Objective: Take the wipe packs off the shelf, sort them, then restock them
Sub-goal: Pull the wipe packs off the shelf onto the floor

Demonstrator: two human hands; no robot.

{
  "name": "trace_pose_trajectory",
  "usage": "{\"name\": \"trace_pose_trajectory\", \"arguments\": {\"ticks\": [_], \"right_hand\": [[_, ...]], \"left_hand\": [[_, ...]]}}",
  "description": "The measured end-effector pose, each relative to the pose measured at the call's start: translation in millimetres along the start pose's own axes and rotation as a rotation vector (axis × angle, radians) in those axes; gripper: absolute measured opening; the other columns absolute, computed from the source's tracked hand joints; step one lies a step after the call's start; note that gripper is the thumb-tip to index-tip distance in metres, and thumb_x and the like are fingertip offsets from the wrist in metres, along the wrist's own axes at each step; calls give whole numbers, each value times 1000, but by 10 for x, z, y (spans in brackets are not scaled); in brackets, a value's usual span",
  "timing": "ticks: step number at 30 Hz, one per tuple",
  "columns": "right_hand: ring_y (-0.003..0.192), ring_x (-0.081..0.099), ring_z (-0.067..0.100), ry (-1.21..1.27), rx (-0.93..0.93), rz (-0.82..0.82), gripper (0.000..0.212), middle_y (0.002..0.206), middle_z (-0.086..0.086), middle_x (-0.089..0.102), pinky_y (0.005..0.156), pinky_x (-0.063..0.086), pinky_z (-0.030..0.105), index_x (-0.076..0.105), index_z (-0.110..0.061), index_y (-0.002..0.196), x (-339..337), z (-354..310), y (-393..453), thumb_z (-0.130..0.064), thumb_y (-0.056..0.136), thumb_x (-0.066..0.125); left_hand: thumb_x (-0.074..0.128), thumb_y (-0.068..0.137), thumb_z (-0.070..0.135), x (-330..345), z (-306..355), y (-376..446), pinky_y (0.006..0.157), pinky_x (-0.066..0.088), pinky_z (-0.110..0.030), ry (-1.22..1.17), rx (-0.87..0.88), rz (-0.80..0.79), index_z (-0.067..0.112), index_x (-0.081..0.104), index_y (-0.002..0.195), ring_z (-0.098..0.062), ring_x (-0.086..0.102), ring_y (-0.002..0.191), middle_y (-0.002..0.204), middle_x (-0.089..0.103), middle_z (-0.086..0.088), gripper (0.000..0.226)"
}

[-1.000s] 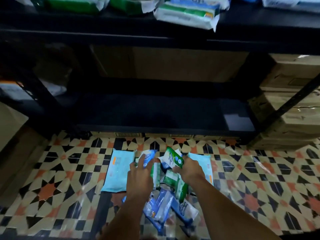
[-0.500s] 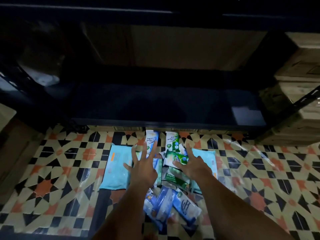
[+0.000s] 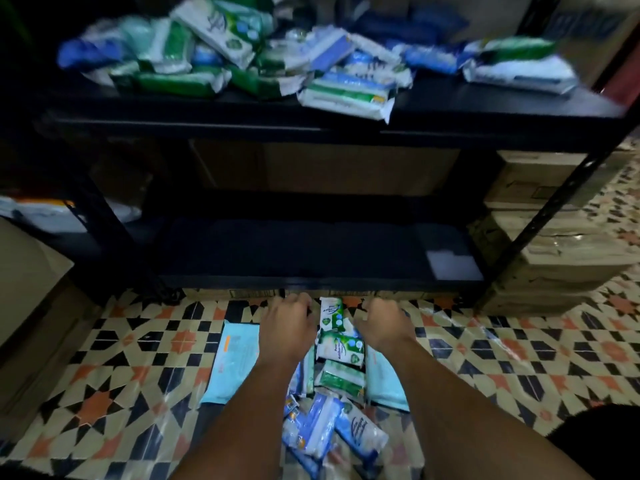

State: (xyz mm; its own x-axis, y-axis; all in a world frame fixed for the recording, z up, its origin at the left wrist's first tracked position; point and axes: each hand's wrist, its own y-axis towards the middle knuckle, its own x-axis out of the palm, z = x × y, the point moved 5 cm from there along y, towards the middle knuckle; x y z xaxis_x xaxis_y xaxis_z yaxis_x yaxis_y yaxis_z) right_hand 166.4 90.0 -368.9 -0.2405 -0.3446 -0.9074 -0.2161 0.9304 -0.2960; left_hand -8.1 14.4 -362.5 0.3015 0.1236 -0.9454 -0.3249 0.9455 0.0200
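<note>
Wipe packs lie sorted on the patterned floor in front of a black shelf unit. A column of green-and-white packs (image 3: 341, 351) runs between my hands, with a flat light-blue pack (image 3: 235, 358) to its left and another light-blue pack (image 3: 384, 379) to its right. Several blue packs (image 3: 311, 427) lie in a loose heap nearer to me. My left hand (image 3: 287, 327) and my right hand (image 3: 384, 323) hover over the far end of the packs, fingers loosely curled, holding nothing. A blurred heap of mixed packs (image 3: 242, 53) covers the upper shelf (image 3: 485, 105).
The black lower shelf (image 3: 311, 251) sits just beyond my hands, with a pale patch at its right end. Stacked cardboard boxes (image 3: 554, 237) stand right of the shelf post. More cardboard (image 3: 27, 289) stands at the left. Tiled floor (image 3: 519, 358) spreads to both sides.
Both hands have lifted off the floor packs and moved toward the shelf, fingers curling from spread. The view has tilted up, showing the upper shelf's heap again.
</note>
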Motion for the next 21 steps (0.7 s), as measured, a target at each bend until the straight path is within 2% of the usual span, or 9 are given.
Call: {"name": "trace_pose_trajectory", "arguments": {"ticks": [2,4,8,13,16,19,21], "right_hand": [[100,65,33,24,-30,84,20,102,8,66,81,53,36,60,-18,100,-260,-46,-103,-37,95,61],[100,64,33,55,-62,171,19,104,8,66,83,55,38,60,-18,103,-515,-80,-188,-35,94,62],[99,62,27,61,-136,381,21,101,4,65,81,54,38,60,-20,111,-1146,-173,-315,-34,96,61],[99,58,23,46,-209,676,18,101,0,65,79,52,35,62,-22,109,-2095,-273,-468,-33,95,60],[102,56,25,32,-216,778,19,102,1,66,81,48,35,62,-22,109,-2628,-260,-495,-33,93,61],[107,52,27,-32,-218,824,25,108,1,64,86,45,38,57,-24,115,-3099,-222,-426,-36,94,59],[114,48,29,-80,-177,811,33,117,3,62,91,43,41,53,-25,123,-3356,-174,-327,-39,94,59]], "left_hand": [[50,98,31,-239,153,11,87,42,-37,-2,60,88,26,60,115,-23,54,106,111,66,5,21],[50,99,33,-484,336,31,87,42,-36,-23,132,161,26,60,116,-22,54,103,108,65,6,21],[55,96,36,-1051,736,144,83,44,-34,-43,298,326,26,61,110,-19,55,96,99,62,7,18],[65,87,39,-1875,1257,400,74,48,-39,44,507,615,23,63,102,-24,55,89,91,58,3,22],[66,83,50,-2336,1536,599,81,43,-39,127,577,707,24,59,116,-26,52,100,105,56,0,42],[59,79,73,-2628,1676,903,102,36,-44,252,510,598,32,40,143,-31,38,129,138,45,-3,78],[49,73,88,-2749,1722,1126,113,25,-48,293,439,501,38,24,152,-34,22,143,155,31,-3,97]]}}
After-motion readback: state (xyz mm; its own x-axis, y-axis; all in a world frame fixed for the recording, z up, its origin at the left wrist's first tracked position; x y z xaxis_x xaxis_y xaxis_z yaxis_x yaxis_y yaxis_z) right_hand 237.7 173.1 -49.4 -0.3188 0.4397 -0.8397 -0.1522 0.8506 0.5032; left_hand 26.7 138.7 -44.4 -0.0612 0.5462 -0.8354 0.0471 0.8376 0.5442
